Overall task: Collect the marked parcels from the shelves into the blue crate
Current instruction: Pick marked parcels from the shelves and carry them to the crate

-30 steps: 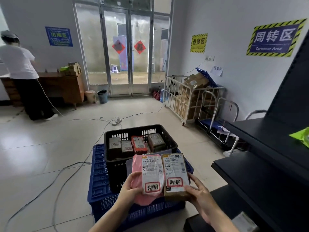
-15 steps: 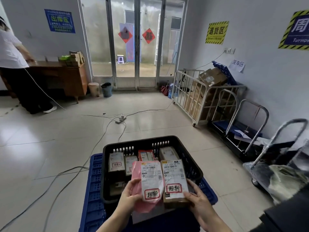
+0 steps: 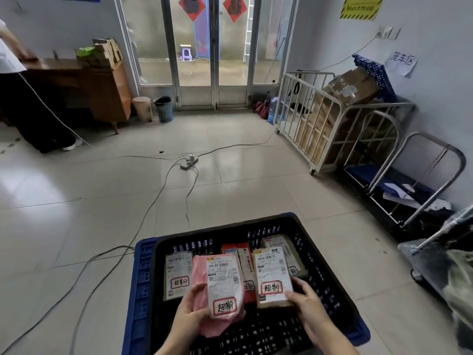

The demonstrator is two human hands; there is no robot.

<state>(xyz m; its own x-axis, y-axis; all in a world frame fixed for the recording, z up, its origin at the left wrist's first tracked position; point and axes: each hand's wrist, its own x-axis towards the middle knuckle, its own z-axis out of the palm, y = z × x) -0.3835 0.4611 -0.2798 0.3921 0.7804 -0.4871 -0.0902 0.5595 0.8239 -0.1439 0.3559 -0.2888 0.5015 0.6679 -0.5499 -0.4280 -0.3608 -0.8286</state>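
Observation:
A black crate (image 3: 330,272) sits nested on a blue crate (image 3: 142,285) on the floor right below me. My left hand (image 3: 190,307) grips a pink bag parcel (image 3: 220,290) with a white label and a red-framed mark. My right hand (image 3: 305,301) holds a brown box parcel (image 3: 272,276) with the same kind of mark. Both parcels hang just above the black crate's inside. Standing in the crate behind them are a marked grey parcel (image 3: 178,274), a red parcel (image 3: 236,251) and another labelled parcel (image 3: 286,245).
Cables and a power strip (image 3: 189,161) trail over the tiled floor ahead. A white cage trolley (image 3: 330,119) with cardboard and metal hand carts (image 3: 414,185) line the right wall. A person (image 3: 28,108) stands at a wooden desk (image 3: 102,88) at far left.
My view has swung left from the dark shelves and tilted down over the crates. Both hands have carried the two parcels lower, over the black crate, and moved slightly apart.

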